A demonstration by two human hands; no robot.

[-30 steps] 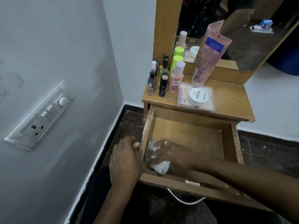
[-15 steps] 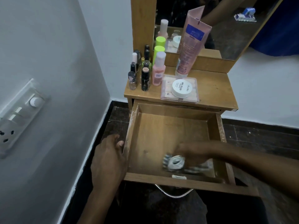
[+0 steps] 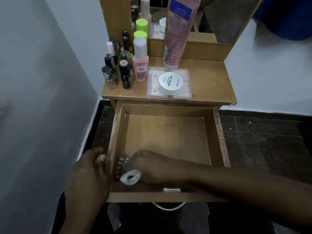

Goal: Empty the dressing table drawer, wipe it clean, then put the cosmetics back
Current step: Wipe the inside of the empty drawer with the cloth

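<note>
The right hand has its grip clamped on the cloth in the near-left corner of the drawer; the left hand clasps its side wall. A hard scrub could jolt it and topple the cosmetics crowding the surface

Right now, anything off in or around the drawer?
Minor only: the drawer has whitish scuffs along both side rims, and the tall pink tube leans back on the mirror instead of standing straight. No spill visible.
</note>
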